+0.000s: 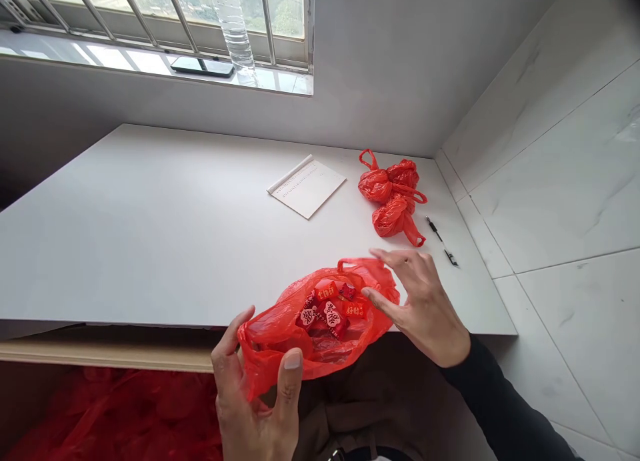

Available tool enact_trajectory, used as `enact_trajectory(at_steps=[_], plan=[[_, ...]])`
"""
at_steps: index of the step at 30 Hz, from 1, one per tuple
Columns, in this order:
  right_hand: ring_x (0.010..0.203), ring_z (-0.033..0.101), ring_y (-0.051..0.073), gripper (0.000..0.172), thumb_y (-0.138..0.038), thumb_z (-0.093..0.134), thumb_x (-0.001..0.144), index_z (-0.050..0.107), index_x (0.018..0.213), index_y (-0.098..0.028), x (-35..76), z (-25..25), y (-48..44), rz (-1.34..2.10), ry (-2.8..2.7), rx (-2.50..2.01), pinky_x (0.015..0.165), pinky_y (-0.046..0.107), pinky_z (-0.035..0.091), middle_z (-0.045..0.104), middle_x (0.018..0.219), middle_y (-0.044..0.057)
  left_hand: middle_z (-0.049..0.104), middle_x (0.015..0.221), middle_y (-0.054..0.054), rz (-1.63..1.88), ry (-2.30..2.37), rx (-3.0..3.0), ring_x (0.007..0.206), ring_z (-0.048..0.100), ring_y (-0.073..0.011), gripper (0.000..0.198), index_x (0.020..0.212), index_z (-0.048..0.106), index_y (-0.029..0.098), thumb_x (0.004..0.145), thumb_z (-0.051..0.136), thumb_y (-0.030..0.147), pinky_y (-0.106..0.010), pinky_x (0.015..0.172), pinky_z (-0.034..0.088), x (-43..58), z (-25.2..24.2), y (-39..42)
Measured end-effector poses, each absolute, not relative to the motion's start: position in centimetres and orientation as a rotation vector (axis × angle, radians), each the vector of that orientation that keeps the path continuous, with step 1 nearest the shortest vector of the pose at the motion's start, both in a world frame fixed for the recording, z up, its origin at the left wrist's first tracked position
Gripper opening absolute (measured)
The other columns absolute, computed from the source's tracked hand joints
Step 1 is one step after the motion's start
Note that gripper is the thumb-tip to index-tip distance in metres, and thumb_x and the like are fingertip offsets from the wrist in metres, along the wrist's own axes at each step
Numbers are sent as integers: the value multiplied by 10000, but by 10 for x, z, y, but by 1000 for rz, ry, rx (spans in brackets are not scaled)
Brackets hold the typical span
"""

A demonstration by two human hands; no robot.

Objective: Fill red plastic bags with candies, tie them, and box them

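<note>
A red plastic bag (280, 307) gapes over the front edge of the table, with several red-wrapped candies (331, 314) inside it. My left hand (260, 394) holds the bag's left side between the thumb and the fingers. At the bag's right rim is my right hand (425, 304), its fingers spread apart. Its thumb reaches over the opening, and its fingertips lie close to the bag's handle; whether they touch the plastic I cannot tell.
Knotted red bags (393, 197) lie at the back right of the white table (150, 227), near a pen (435, 229) and a notepad (313, 189). Below left, an open drawer (125, 354) contains red plastic bags (135, 414). A phone (203, 67) and a bottle (235, 31) are on the windowsill.
</note>
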State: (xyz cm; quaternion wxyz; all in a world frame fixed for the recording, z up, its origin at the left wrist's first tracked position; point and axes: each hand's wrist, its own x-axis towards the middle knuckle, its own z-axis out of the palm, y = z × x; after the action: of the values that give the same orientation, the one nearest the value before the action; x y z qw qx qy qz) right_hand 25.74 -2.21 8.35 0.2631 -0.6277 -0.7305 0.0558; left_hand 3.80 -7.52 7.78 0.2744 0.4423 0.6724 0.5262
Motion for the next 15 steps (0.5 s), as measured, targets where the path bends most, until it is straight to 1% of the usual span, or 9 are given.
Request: enact_trajectory(at_steps=[1, 2, 3, 4, 6, 8, 11, 13, 15], plan=[[1061, 536, 266, 295, -306, 639, 947, 658, 1240, -275, 258, 83, -22, 188, -1959, -1698, 946, 442, 499, 613, 1100, 79, 647, 1275, -86, 1408, 1807, 1250, 1069, 664, -244, 625, 1389, 524, 226, 852, 702, 491, -299, 881, 536, 35, 75, -75], [1020, 547, 254, 186, -280, 619, 955, 699, 1123, -274, 258, 83, -22, 223, -1928, -1694, 911, 419, 510, 621, 1039, 67, 638, 1299, -83, 1403, 1807, 1311, 1102, 648, -248, 597, 1385, 542, 239, 858, 702, 469, -304, 917, 516, 33, 73, -75], [1006, 556, 248, 136, -271, 605, 961, 710, 1047, -276, 259, 84, -23, 255, -1889, -1685, 883, 403, 518, 629, 1011, 58, 640, 1292, -75, 1402, 1811, 1362, 1112, 637, -248, 540, 1351, 577, 249, 863, 701, 445, -308, 941, 498, 31, 72, -76], [1016, 566, 248, 124, -279, 598, 963, 707, 1023, -282, 260, 86, -25, 279, -1847, -1668, 868, 398, 525, 639, 1013, 52, 652, 1250, -65, 1410, 1815, 1402, 1095, 633, -243, 458, 1290, 619, 254, 869, 698, 419, -309, 951, 485, 29, 72, -76], [1080, 579, 256, 141, -328, 595, 970, 693, 1068, -301, 264, 92, -28, 313, -1763, -1632, 881, 409, 533, 654, 1070, 48, 670, 1111, -39, 1434, 1838, 1450, 1007, 631, -217, 265, 1130, 681, 255, 892, 675, 371, -303, 940, 471, 29, 76, -77], [1126, 583, 260, 175, -386, 596, 973, 691, 1103, -317, 268, 98, -31, 322, -1674, -1620, 897, 416, 537, 647, 1124, 51, 656, 973, -11, 1449, 1863, 1462, 897, 618, -186, 128, 986, 696, 251, 911, 652, 345, -281, 886, 472, 32, 84, -77], [1036, 613, 235, 219, -456, 624, 953, 706, 1100, -316, 273, 105, -33, 336, -1540, -1643, 830, 373, 555, 628, 1102, 55, 640, 854, 10, 1455, 1859, 1387, 797, 604, -168, 121, 895, 687, 244, 909, 651, 359, -263, 806, 487, 35, 97, -75], [920, 625, 206, 243, -475, 633, 946, 706, 1106, -307, 277, 109, -33, 384, -1484, -1657, 761, 335, 554, 639, 1009, 44, 631, 800, 17, 1451, 1863, 1330, 737, 587, -158, 145, 866, 682, 241, 897, 663, 381, -253, 748, 493, 36, 104, -72], [772, 619, 169, 246, -475, 629, 953, 702, 1105, -295, 278, 112, -34, 482, -1446, -1658, 675, 294, 539, 653, 896, 23, 623, 774, 24, 1459, 1879, 1307, 709, 576, -151, 151, 846, 679, 242, 884, 678, 388, -246, 731, 497, 38, 109, -71]])
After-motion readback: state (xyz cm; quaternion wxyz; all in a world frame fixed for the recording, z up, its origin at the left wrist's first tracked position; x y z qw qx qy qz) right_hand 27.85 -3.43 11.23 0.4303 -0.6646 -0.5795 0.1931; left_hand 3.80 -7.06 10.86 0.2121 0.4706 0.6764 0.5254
